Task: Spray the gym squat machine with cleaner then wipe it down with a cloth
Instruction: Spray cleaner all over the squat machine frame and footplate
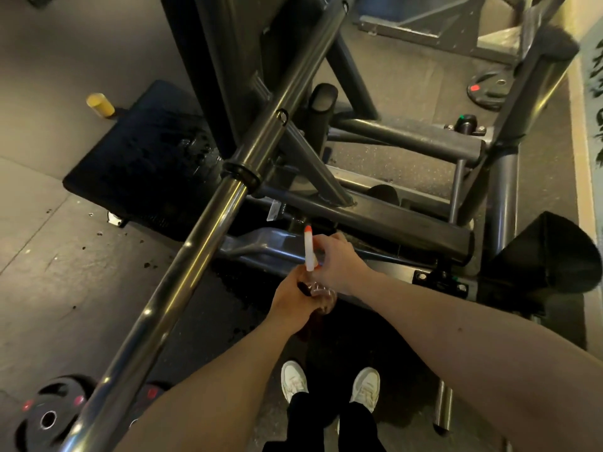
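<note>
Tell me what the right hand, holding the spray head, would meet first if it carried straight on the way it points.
Probably the dark frame tube of the squat machine, just beyond the right hand and the white spray head in its grip. Depth is unclear from this one view, so it might pass above the tube.

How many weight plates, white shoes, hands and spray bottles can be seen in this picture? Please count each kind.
Weight plates: 3, one at upper right, one at lower left, one partly hidden behind the bar
White shoes: 2
Hands: 2, left hand, right hand
Spray bottles: 1
Total: 8
</note>
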Demonstrator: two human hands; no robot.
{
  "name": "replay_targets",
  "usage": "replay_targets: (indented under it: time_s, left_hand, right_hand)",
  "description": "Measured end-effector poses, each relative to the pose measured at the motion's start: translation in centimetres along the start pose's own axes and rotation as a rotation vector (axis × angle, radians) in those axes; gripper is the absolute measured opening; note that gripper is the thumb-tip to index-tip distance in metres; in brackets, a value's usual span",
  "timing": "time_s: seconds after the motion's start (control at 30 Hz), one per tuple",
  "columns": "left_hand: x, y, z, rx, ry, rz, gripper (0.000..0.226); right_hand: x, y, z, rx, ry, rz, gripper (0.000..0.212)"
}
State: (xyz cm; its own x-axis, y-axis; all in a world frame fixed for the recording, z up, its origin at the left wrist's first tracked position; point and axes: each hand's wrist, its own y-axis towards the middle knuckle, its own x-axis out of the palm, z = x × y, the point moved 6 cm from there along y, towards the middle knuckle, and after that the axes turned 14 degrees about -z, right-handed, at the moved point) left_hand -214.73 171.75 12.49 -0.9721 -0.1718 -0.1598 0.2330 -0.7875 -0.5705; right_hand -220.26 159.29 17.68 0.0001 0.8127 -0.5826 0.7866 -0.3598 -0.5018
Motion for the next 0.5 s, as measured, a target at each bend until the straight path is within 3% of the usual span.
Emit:
replay_targets:
  time_s: [0.2, 0.4, 0.5]
  left_hand:
    - [-0.5, -1.9, 1.1, -0.023, -0.019, -0.013, 0.06]
    - [-1.5, -3.0, 1.7, -0.04, 0.033, -0.025, 0.068]
    - [-2.1, -3.4, 2.6, -0.013, 0.047, -0.011, 0.065]
  right_hand:
    - [-0.4, -0.1, -1.2, 0.037, -0.012, -0.037, 0.074]
    - [-0.9, -0.3, -2.4, 0.067, 0.005, -0.048, 0.052]
    - [-1.6, -0.5, -3.5, 0.046, 0.007, -0.028, 0.053]
